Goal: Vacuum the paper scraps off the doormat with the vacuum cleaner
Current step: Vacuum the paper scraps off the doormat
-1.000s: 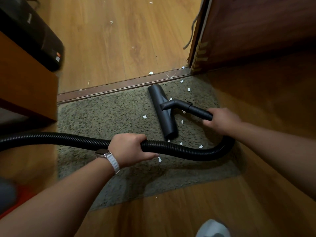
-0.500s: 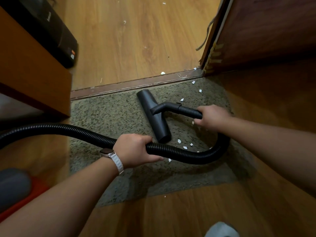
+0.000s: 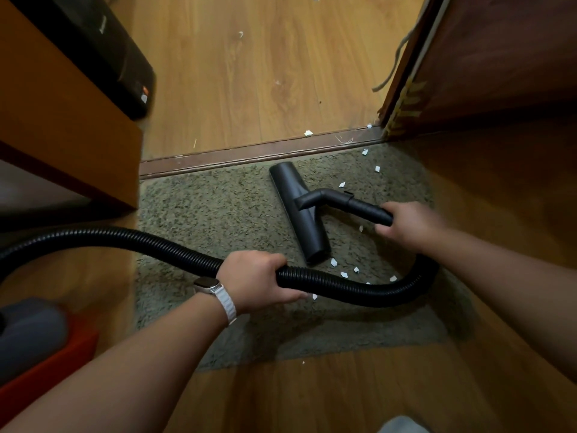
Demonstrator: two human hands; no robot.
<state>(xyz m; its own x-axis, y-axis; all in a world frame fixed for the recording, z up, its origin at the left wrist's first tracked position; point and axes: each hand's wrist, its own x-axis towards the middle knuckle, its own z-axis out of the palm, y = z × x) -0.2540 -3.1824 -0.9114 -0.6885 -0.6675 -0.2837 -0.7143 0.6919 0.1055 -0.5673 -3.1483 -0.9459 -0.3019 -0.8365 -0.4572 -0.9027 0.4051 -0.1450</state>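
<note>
A grey-green doormat [image 3: 218, 210] lies below a dark wooden threshold. The black vacuum nozzle [image 3: 299, 210] rests flat on its middle, running from far to near. My right hand [image 3: 409, 226] grips the nozzle's black tube. My left hand [image 3: 253, 282], with a white watch strap at the wrist, grips the ribbed black hose [image 3: 131, 237], which loops under the nozzle toward my right hand. Several white paper scraps [image 3: 343, 274] lie on the mat right of the nozzle and near its front end.
An orange-brown cabinet [image 3: 62, 126] with a black device [image 3: 103, 48] on it stands at left. A dark door [image 3: 487, 57] stands at right. More scraps dot the wooden floor [image 3: 249, 73] beyond the threshold [image 3: 249, 154]. The grey and red vacuum body [image 3: 34, 342] sits at lower left.
The nozzle has slid left across the mat, passing over scraps that lay left of it; the scrap left of the nozzle is gone. Both hands keep their grips.
</note>
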